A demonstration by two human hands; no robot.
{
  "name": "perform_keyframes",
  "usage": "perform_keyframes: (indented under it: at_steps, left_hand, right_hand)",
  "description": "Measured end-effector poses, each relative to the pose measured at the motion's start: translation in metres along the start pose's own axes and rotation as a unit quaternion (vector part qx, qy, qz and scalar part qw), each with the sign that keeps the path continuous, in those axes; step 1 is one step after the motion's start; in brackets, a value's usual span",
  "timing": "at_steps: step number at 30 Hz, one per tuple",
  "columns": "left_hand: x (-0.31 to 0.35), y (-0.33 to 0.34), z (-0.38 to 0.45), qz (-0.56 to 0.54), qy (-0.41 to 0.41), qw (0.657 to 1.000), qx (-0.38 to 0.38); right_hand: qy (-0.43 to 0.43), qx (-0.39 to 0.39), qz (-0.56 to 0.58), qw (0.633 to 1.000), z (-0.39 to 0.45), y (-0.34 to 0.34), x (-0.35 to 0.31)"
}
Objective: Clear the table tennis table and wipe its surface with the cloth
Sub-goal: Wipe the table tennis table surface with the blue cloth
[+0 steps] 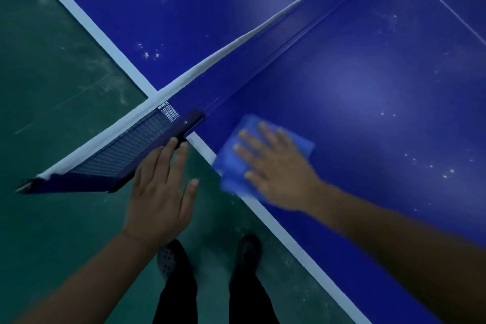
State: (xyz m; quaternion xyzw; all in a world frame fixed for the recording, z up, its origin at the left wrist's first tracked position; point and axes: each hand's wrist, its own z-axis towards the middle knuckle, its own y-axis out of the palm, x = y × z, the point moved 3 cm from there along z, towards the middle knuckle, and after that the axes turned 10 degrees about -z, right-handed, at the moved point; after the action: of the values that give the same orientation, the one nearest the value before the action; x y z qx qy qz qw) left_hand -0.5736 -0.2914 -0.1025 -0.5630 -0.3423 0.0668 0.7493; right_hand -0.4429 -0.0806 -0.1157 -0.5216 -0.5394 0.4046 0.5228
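Flat right hand atop cloth, table edge.

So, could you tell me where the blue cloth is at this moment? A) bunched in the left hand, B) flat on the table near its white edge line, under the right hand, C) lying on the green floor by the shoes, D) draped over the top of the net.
B: the blue cloth lies flat on the table by the white edge line, with the right hand pressing it, fingers spread.
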Motion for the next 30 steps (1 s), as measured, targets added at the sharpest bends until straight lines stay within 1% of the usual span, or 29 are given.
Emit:
perform_keyframes:
  at_steps: [2,3,4,5,6,7,9,10,11,12,13,14,16,17,18,19,21,22,23,24,25,26,27,28,29,30]
  left_hand:
    - [0.001,-0.001,0.001,-0.003,-0.008,1.000,0.000]
    - [0.001,-0.002,0.000,-0.004,-0.012,1.000,-0.003]
    - [0.001,-0.002,0.001,-0.005,-0.017,1.000,-0.006]
    - [0.000,-0.003,0.001,-0.006,-0.021,1.000,-0.008]
    - [0.000,-0.003,0.001,-0.006,-0.022,1.000,-0.011]
    - [0.000,-0.004,0.001,-0.006,-0.022,1.000,-0.013]
    - [0.000,-0.005,0.001,-0.007,-0.018,1.000,-0.007]
    - [-0.001,-0.006,0.001,-0.005,-0.015,1.000,-0.005]
    - [-0.001,-0.006,0.000,-0.004,-0.012,1.000,-0.006]
    - [-0.001,-0.006,0.000,-0.007,-0.013,1.000,-0.011]
    - [-0.001,-0.006,0.001,-0.012,-0.016,1.000,-0.016]
    - [-0.002,-0.007,0.001,-0.016,-0.018,1.000,-0.019]
    - [-0.002,-0.007,0.002,-0.024,-0.023,0.999,-0.025]
    - [-0.003,-0.008,0.001,-0.026,-0.023,0.999,-0.027]
    - [-0.004,-0.008,0.001,-0.026,-0.020,0.999,-0.030]
    - [-0.004,-0.009,0.001,-0.025,-0.016,0.999,-0.033]
    - [-0.003,-0.009,0.002,-0.027,-0.006,0.999,-0.035]
    - [-0.002,-0.010,0.003,-0.033,-0.005,0.999,-0.032]
    - [0.000,-0.011,0.005,-0.044,-0.008,0.999,-0.028]
    - [0.003,-0.012,0.007,-0.055,-0.009,0.998,-0.027]
    - [0.009,-0.012,0.010,-0.066,-0.005,0.997,-0.030]
    - [0.015,-0.011,0.014,-0.075,0.007,0.997,-0.033]
    - [0.022,-0.009,0.018,-0.083,0.024,0.996,-0.037]
    - [0.031,-0.005,0.023,-0.092,0.041,0.994,-0.044]
    - [0.039,-0.001,0.029,-0.103,0.057,0.992,-0.052]
    - [0.048,0.004,0.036,-0.113,0.074,0.989,-0.060]
  right_hand:
    - [0.134,0.004,-0.027,0.991,0.018,0.003,0.059]
    - [0.212,-0.006,-0.009,0.977,0.031,0.000,0.083]
    - [0.284,-0.021,0.033,0.958,0.045,-0.006,0.095]
    - [0.332,-0.033,0.068,0.940,0.059,-0.011,0.091]
    - [0.348,-0.043,0.081,0.933,0.070,-0.017,0.073]
    - [0.321,-0.043,0.075,0.943,0.076,-0.022,0.044]
    - [0.170,-0.009,0.049,0.984,0.067,-0.026,-0.024]
    - [0.101,-0.006,0.048,0.994,0.052,-0.025,-0.049]
    - [0.054,-0.015,0.046,0.997,0.038,-0.023,-0.057]
    - [0.035,-0.022,0.034,0.999,0.032,-0.019,-0.046]
    - [0.057,-0.023,0.013,0.998,0.033,-0.015,-0.025]
    - [0.110,-0.022,0.003,0.994,0.039,-0.012,-0.001]
    - [0.253,-0.045,0.028,0.966,0.055,-0.014,0.032]
    - [0.288,-0.051,0.048,0.955,0.063,-0.016,0.029]
    - [0.283,-0.041,0.055,0.957,0.069,-0.018,0.013]
    - [0.239,-0.028,0.055,0.969,0.071,-0.021,-0.011]
    - [0.116,-0.001,0.053,0.992,0.057,-0.025,-0.056]
    - [0.079,0.008,0.057,0.995,0.044,-0.020,-0.061]
    - [0.067,-0.003,0.048,0.997,0.030,-0.015,-0.053]
    - [0.086,-0.014,0.031,0.996,0.017,-0.007,-0.034]
    - [0.129,-0.027,0.012,0.991,0.003,0.000,-0.007]
    - [0.189,-0.028,-0.011,0.982,-0.012,0.009,0.027]
    - [0.263,-0.035,-0.016,0.964,-0.027,0.017,0.063]
    - [0.348,-0.039,0.000,0.937,-0.042,0.019,0.095]
    - [0.431,-0.037,0.036,0.901,-0.053,0.019,0.113]
    - [0.494,-0.035,0.068,0.866,-0.055,0.016,0.115]
